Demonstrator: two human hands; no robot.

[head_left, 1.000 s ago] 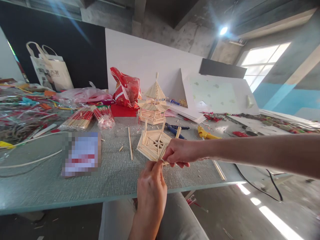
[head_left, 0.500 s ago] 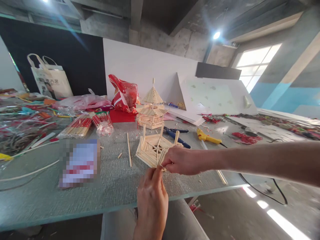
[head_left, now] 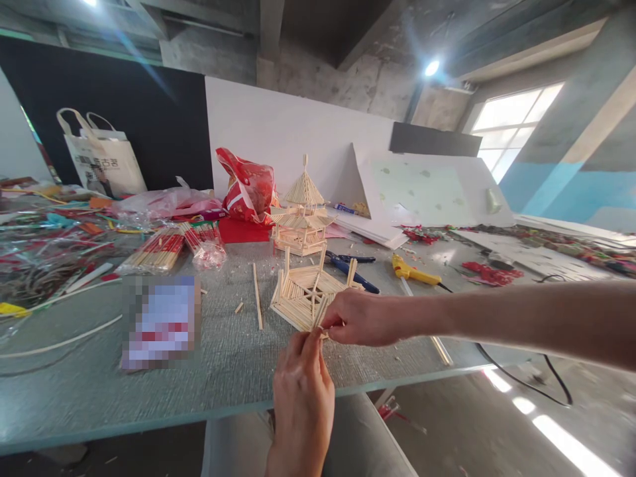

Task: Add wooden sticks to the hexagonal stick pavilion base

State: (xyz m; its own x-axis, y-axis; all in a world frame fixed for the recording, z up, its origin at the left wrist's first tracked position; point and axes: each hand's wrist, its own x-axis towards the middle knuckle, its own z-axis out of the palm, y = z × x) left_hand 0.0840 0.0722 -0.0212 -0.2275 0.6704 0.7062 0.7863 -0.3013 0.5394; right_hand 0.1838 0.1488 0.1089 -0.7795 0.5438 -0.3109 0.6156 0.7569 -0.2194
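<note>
A six-sided base point(head_left: 293, 308) built of thin wooden sticks lies near the table's front, with short stick posts rising at several corners and a spoked opening in its middle. At its near corner my left hand point(head_left: 303, 381) comes from below, thumb and fingers closed in a pinch. My right hand point(head_left: 348, 318) reaches in from the right, fingers curled against that same corner, its fingertips touching those of my left. Any small piece between the fingertips is hidden. Behind the base stands a tiered stick pagoda point(head_left: 303, 215) with a pointed roof.
Blue-handled pliers point(head_left: 350, 273) and a yellow glue gun point(head_left: 412, 271) lie beyond my right arm. Left of the base are a loose stick point(head_left: 257, 297) and a blurred flat item point(head_left: 161, 324). Bundled sticks point(head_left: 156, 250) and a red bag point(head_left: 246, 189) sit farther back.
Both hands stay pinched at the near corner of the base with hardly any motion. The view has shifted very slightly.
</note>
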